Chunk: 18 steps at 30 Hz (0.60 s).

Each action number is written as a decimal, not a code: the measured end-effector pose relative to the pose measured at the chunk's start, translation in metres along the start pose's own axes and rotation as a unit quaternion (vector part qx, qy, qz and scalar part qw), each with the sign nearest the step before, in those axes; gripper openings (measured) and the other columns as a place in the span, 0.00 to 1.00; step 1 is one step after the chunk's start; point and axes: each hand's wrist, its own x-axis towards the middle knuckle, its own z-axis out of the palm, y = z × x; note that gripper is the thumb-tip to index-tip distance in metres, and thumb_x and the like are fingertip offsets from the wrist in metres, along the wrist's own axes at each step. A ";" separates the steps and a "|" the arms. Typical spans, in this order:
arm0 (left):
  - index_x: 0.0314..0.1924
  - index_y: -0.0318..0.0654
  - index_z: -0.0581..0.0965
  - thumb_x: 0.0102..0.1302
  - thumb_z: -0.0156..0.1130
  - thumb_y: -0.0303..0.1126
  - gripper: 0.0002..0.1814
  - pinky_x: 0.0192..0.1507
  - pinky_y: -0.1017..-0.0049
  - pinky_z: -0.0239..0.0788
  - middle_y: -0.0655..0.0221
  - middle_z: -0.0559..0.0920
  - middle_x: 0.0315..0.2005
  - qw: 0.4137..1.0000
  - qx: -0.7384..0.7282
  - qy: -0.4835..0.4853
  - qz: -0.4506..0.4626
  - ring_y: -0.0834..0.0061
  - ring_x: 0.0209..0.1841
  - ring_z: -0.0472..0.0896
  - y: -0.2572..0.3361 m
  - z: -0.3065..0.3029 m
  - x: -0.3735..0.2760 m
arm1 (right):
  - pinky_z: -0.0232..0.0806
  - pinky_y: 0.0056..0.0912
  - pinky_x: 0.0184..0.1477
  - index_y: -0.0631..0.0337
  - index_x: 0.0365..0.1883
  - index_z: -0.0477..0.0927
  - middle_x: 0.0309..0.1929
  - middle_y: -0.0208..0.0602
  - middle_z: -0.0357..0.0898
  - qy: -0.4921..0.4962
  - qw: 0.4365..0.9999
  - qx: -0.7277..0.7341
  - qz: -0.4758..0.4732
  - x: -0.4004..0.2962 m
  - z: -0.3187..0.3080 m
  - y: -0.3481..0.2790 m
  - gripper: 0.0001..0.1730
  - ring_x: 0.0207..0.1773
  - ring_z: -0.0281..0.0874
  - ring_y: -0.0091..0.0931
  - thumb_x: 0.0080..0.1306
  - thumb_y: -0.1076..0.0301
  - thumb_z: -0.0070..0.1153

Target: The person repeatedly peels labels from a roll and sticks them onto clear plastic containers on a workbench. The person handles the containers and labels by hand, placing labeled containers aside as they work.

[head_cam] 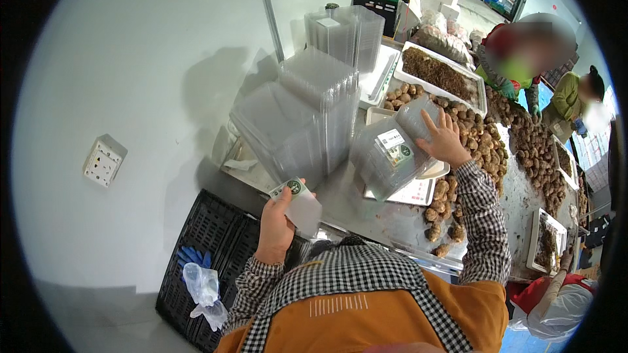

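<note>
My left hand (277, 225) grips a label sheet or stack of labels (303, 211) with a green round logo, thumb on top, in front of the table edge. My right hand (445, 139) lies with spread fingers on the raised lid part of an opened clear plastic clamshell box (417, 116). The box's other half (369, 164) is nearer me and bears a white and green label (394, 146) with writing. Beneath the box, a white scale (412, 192) with a keypad shows partly. Whether more boxes are nested under it, I cannot tell.
Tall stacks of clear clamshell boxes (299, 122) stand left on the metal table (338, 208). Brown taro-like tubers (483, 144) are heaped to the right, near a white tray of debris (436, 71). Black crates (216, 225) hold gloves (201, 282). Co-workers (564, 103) stand across the table.
</note>
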 end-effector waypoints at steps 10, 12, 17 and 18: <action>0.65 0.26 0.65 0.77 0.45 0.34 0.23 0.67 0.69 0.60 0.62 0.70 0.65 0.981 0.095 -0.092 0.138 0.70 0.65 0.69 0.009 0.012 -0.027 | 0.62 0.36 0.45 0.61 0.39 0.78 0.36 0.39 0.77 0.024 0.755 0.508 -0.413 -0.059 -0.093 -0.217 0.11 0.42 0.72 0.35 0.62 0.66 0.63; 0.66 0.28 0.63 0.79 0.39 0.40 0.25 0.64 0.65 0.65 0.58 0.72 0.63 0.991 0.049 -0.052 0.115 0.64 0.62 0.72 0.024 0.008 -0.036 | 0.60 0.37 0.42 0.61 0.32 0.77 0.30 0.35 0.74 -0.029 0.707 0.537 -0.459 -0.065 -0.075 -0.231 0.06 0.36 0.69 0.34 0.61 0.70 0.62; 0.67 0.28 0.62 0.79 0.33 0.44 0.28 0.63 0.63 0.68 0.50 0.75 0.57 0.993 -0.081 -0.043 0.068 0.57 0.59 0.75 0.031 -0.011 -0.048 | 0.62 0.35 0.43 0.61 0.34 0.78 0.30 0.35 0.74 -0.045 0.742 0.450 -0.495 -0.074 -0.053 -0.230 0.09 0.37 0.71 0.34 0.57 0.74 0.66; 0.66 0.28 0.62 0.79 0.33 0.44 0.28 0.63 0.63 0.68 0.50 0.75 0.57 0.994 -0.088 -0.043 0.054 0.57 0.59 0.75 0.029 -0.012 -0.049 | 0.62 0.35 0.43 0.61 0.35 0.79 0.31 0.35 0.75 -0.031 0.746 0.439 -0.499 -0.073 -0.054 -0.231 0.10 0.37 0.71 0.34 0.56 0.73 0.66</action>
